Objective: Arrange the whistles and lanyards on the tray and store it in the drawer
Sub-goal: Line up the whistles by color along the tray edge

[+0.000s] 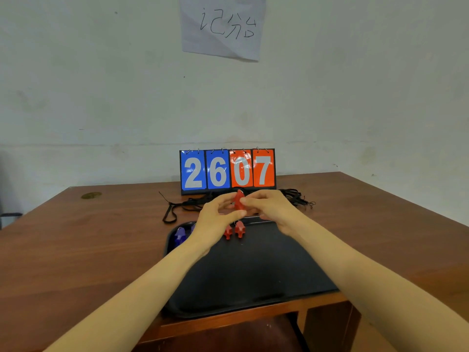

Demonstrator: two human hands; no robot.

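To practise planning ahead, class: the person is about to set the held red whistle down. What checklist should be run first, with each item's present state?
1. Grip on held red whistle by left hand and right hand: ok.
2. Room on black tray: ok.
3. Grouping of placed red whistles: ok, side by side.
4. Count of blue whistles: cannot tell, partly hidden.
5. Position of lanyards: not ok, on the table behind the tray.
6. State of drawer: cannot tell, out of view.

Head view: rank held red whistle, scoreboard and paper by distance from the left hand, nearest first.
1. Red whistle: pinched between left hand and right hand.
2. Scoreboard: standing just behind the hands.
3. Paper: up high, farthest back.
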